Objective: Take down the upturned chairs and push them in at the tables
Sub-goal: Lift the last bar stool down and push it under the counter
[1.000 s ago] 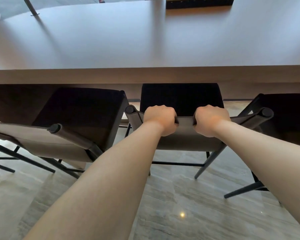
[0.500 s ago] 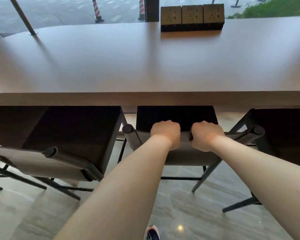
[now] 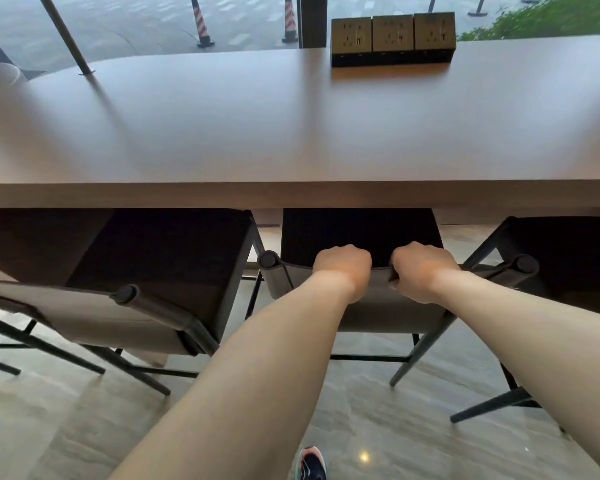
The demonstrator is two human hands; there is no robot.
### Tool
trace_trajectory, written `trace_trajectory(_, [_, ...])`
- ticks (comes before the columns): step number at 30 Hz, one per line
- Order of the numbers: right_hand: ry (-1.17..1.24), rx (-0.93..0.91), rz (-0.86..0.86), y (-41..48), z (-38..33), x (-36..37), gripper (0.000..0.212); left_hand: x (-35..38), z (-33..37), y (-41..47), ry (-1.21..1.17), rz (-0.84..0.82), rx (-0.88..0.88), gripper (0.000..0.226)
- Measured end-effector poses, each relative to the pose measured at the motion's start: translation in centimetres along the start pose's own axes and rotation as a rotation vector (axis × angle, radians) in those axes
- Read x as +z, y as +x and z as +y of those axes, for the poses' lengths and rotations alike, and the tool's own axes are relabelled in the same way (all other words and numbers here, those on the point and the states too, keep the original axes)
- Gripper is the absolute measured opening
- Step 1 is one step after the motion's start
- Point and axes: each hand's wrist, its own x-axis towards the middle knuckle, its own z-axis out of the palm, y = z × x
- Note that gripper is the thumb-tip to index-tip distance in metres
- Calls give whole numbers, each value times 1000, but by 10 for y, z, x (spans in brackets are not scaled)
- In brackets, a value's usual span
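At the near edge of the long table (image 3: 291, 133), both bare forearms reach forward and slightly down, almost parallel, to the middle chair (image 3: 385, 315). The left hand (image 3: 342, 268) and the right hand (image 3: 421, 270) sit side by side, close together, on the top edge of its grey backrest, knuckles up and fingers curled over the edge, gripping it. The chair stands on its legs on the stone floor (image 3: 378, 410), its dark seat (image 3: 357, 230) partly under the tabletop, between a left chair (image 3: 160, 251) and a right chair (image 3: 568, 251) that also face the table. A block of three brass-coloured sockets (image 3: 392, 39) sits at the table's far edge; any marking on their faces is too small to read. A shoe tip (image 3: 310, 464) shows at the bottom.
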Motion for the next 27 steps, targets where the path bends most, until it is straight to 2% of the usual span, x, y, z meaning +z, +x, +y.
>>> trace_trajectory(5, [2, -31, -33, -8, -4, -1, 17, 1, 1, -12, -19, -16, -19, 10])
trace_trajectory(15, [-3, -29, 39, -22, -13, 9, 11, 5, 1, -30, -27, 38, 9, 14])
trace_trajectory(23, [-16, -53, 38, -26, -13, 12, 14, 4, 1, -37, -52, 23, 12, 15])
trace_trajectory(27, [-3, -62, -4, -25, -13, 8, 26, 2, -1, -37, -65, -12, 15, 15])
